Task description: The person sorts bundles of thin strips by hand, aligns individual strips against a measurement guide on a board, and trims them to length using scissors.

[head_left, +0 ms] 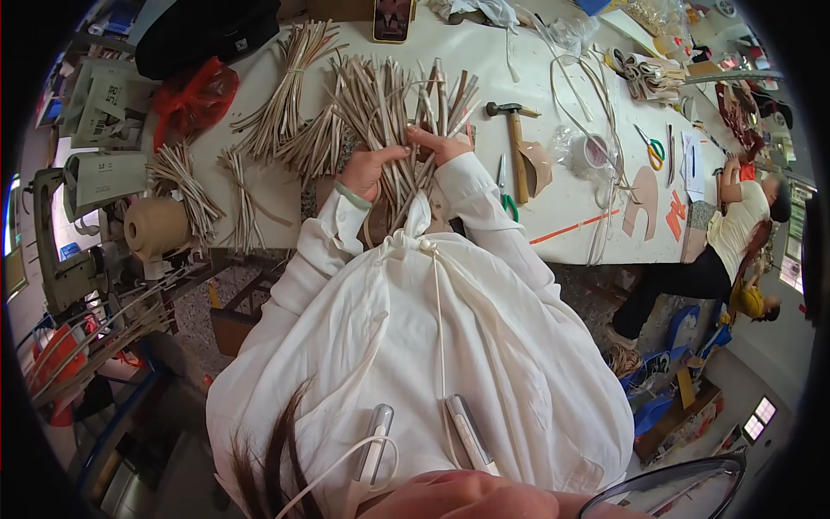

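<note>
A thick bundle of thin beige strips (376, 99) stands fanned out at the near edge of the white table. My left hand (361, 173) wears a pale green bangle and is closed round the left side of this bundle. On its right side, my right hand (443, 145) pinches strips, with its thumb and fingers pressed together. A smaller group of strips (445, 99) spreads upward above my right hand. To the left of my hands lie further strip bundles, one tied near its top (298, 73). The lower ends of the held strips reach down toward my white clothing.
A hammer (517, 143), green-handled scissors (507, 195) and a tape roll (596, 151) lie to the right. A phone (392, 19) is at the back. A red plastic bag (197, 95) and a sewing machine (65, 233) are at left. Another person (735, 225) sits at the far right.
</note>
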Tool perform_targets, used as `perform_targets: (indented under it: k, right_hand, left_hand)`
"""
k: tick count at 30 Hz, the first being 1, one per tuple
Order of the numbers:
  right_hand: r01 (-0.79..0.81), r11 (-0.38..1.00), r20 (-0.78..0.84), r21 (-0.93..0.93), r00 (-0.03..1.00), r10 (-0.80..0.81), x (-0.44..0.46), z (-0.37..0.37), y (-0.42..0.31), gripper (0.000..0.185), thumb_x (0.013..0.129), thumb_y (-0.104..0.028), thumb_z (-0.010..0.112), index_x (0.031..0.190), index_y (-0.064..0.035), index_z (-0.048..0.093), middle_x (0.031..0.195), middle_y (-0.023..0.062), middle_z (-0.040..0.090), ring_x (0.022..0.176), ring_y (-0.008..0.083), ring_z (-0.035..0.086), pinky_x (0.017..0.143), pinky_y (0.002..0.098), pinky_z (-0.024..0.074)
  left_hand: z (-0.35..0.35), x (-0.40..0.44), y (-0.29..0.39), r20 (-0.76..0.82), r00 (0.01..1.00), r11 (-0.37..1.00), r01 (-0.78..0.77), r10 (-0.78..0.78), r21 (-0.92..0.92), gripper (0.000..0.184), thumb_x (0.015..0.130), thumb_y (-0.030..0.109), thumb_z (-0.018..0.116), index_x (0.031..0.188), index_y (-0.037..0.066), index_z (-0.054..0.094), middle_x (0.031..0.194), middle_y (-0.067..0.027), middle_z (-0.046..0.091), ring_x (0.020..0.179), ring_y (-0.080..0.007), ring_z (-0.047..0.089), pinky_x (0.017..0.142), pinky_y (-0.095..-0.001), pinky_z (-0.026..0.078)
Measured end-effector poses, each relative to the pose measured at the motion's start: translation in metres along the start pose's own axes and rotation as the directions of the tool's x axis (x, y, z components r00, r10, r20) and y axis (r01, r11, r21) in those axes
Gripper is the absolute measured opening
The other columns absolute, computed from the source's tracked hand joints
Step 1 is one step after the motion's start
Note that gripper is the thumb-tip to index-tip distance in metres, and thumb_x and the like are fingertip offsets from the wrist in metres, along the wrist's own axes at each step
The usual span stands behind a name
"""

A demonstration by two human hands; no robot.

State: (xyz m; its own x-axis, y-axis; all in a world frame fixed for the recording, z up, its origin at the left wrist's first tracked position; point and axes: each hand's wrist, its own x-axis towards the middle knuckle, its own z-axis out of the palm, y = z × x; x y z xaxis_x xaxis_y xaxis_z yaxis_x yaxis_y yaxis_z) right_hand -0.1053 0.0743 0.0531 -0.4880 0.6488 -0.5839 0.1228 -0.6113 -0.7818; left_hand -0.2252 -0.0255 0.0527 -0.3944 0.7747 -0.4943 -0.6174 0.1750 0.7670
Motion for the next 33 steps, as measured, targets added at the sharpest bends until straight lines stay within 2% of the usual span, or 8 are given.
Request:
perform_targets:
  k: [3, 7, 13, 20, 24, 27, 28, 33]
  right_hand:
    - [-0.044, 0.997, -0.049, -0.064, 0.998, 0.040, -0.003, -0.001, -0.007, 0.029, 0.075, -0.016, 0.071, 0.099, 0.0010, 0.065, 0.085, 0.0056, 0.065, 0.073, 0.0122, 0.059, 0.067, 0.0218, 0.0465]
    - [0.059, 0.979, -0.033, 0.197, 0.998, -0.053, -0.017, 0.002, -0.014, 0.030, 0.074, -0.016, 0.073, 0.097, 0.0022, 0.066, 0.087, 0.0053, 0.065, 0.078, 0.0125, 0.060, 0.069, 0.0213, 0.0470]
    - [-0.037, 0.938, -0.036, 0.343, 0.998, 0.053, -0.003, -0.005, 0.000, 0.033, 0.072, -0.018, 0.074, 0.097, 0.0020, 0.066, 0.086, 0.0059, 0.066, 0.079, 0.0126, 0.061, 0.071, 0.0210, 0.0469]
    - [-0.111, 0.994, -0.066, -0.006, 0.992, 0.111, -0.004, 0.004, -0.007, 0.029, 0.073, -0.018, 0.074, 0.094, 0.0014, 0.067, 0.083, 0.0059, 0.066, 0.072, 0.0129, 0.060, 0.066, 0.0210, 0.0466]
    - [-0.083, 0.993, -0.084, 0.081, 0.992, 0.090, -0.002, 0.002, -0.004, 0.027, 0.073, -0.016, 0.073, 0.093, 0.0019, 0.067, 0.082, 0.0063, 0.066, 0.070, 0.0134, 0.060, 0.065, 0.0208, 0.0470]
    - [-0.036, 0.962, -0.102, 0.270, 0.993, 0.065, 0.002, -0.004, 0.004, 0.026, 0.074, -0.011, 0.071, 0.094, 0.0039, 0.066, 0.084, 0.0074, 0.066, 0.070, 0.0150, 0.062, 0.064, 0.0204, 0.0487]
    - [-0.036, 0.963, -0.102, 0.269, 0.993, 0.065, 0.001, -0.005, 0.005, 0.026, 0.074, -0.011, 0.071, 0.094, 0.0039, 0.066, 0.084, 0.0074, 0.066, 0.070, 0.0150, 0.062, 0.064, 0.0204, 0.0487]
    - [-0.054, 0.971, 0.105, 0.234, 0.994, 0.030, -0.005, -0.007, 0.006, 0.027, 0.073, -0.017, 0.071, 0.092, 0.0017, 0.068, 0.080, 0.0057, 0.066, 0.067, 0.0119, 0.058, 0.062, 0.0210, 0.0456]
  left_hand:
    - [-0.002, 0.001, 0.002, -0.001, 1.000, 1.000, 0.007, -0.007, -0.014, 0.018, 0.072, -0.001, 0.063, 0.089, -0.006, 0.066, 0.085, -0.0104, 0.068, 0.078, -0.0176, 0.064, 0.074, -0.0219, 0.047]
    - [-0.004, 0.001, 0.005, 0.016, 1.000, 1.000, 0.011, -0.011, -0.008, 0.018, 0.072, -0.001, 0.063, 0.089, -0.006, 0.066, 0.085, -0.0104, 0.068, 0.079, -0.0176, 0.064, 0.074, -0.0218, 0.047]
    - [-0.001, -0.002, 0.008, 0.041, 0.999, 1.000, 0.017, -0.017, -0.002, 0.018, 0.072, -0.001, 0.063, 0.089, -0.006, 0.066, 0.086, -0.0105, 0.068, 0.080, -0.0175, 0.064, 0.075, -0.0216, 0.047]
    - [-0.001, -0.002, -0.003, 0.027, 0.999, 0.999, 0.026, -0.028, 0.041, 0.019, 0.074, -0.001, 0.062, 0.091, -0.006, 0.066, 0.089, -0.0111, 0.067, 0.083, -0.0180, 0.064, 0.076, -0.0218, 0.047]
    - [-0.005, -0.003, -0.002, -0.001, 1.000, 1.000, 0.022, -0.022, -0.007, 0.019, 0.073, -0.001, 0.062, 0.091, -0.007, 0.066, 0.089, -0.0113, 0.067, 0.082, -0.0183, 0.064, 0.076, -0.0219, 0.047]
    - [-0.008, -0.002, -0.003, -0.010, 1.000, 0.999, 0.020, -0.020, -0.025, 0.019, 0.073, -0.002, 0.062, 0.091, -0.007, 0.066, 0.090, -0.0115, 0.067, 0.082, -0.0185, 0.064, 0.075, -0.0219, 0.047]
    - [-0.008, -0.002, -0.003, -0.008, 1.000, 1.000, 0.018, -0.018, -0.021, 0.019, 0.073, -0.002, 0.062, 0.092, -0.007, 0.066, 0.090, -0.0116, 0.067, 0.082, -0.0185, 0.064, 0.075, -0.0219, 0.047]
    - [-0.007, -0.001, -0.005, 0.001, 1.000, 1.000, 0.017, -0.017, -0.001, 0.020, 0.073, -0.003, 0.062, 0.092, -0.007, 0.066, 0.091, -0.0119, 0.067, 0.082, -0.0189, 0.064, 0.075, -0.0219, 0.048]
